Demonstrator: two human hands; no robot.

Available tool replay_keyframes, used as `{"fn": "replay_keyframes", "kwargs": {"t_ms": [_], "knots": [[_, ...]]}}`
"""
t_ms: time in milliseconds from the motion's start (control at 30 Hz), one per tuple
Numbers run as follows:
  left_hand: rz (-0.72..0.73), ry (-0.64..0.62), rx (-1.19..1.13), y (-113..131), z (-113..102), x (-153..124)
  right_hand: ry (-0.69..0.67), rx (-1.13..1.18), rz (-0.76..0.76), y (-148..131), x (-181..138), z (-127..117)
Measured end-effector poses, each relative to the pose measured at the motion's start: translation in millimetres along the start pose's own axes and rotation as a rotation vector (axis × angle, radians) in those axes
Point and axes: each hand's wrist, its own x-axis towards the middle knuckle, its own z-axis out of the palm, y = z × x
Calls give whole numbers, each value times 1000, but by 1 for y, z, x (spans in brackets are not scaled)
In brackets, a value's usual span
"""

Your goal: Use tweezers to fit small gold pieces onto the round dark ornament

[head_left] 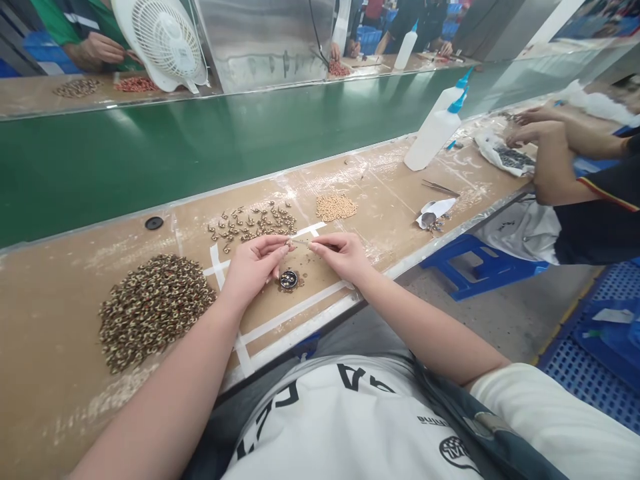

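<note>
My left hand (256, 263) and my right hand (340, 254) meet over the brown workbench (60, 280), inside a square marked in white tape. The left fingers pinch a tiny metal piece. The right fingers are closed on a thin metal tool (303, 244) whose tip points at that piece. A small round dish (289, 279) lies just below the left fingers. To the left sits a big heap of small brown-and-cream parts (150, 308). Beyond my hands lie scattered small hook-like parts (253, 222) and a pile of tan beads (336, 207).
A green conveyor belt (200, 147) runs behind the bench. White squeeze bottles (433, 133) stand at the right, with tweezers (440, 188) and a paper scrap (434, 212) near them. A co-worker's arms (555, 143) work at the right. A white fan (163, 41) stands across the belt.
</note>
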Motion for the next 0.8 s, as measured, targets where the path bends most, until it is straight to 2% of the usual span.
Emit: {"fn": "replay_keyframes", "kwargs": {"t_ms": [800], "knots": [[18, -21, -18, -3, -2, 0, -45, 1, 25, -1, 0, 1]]}}
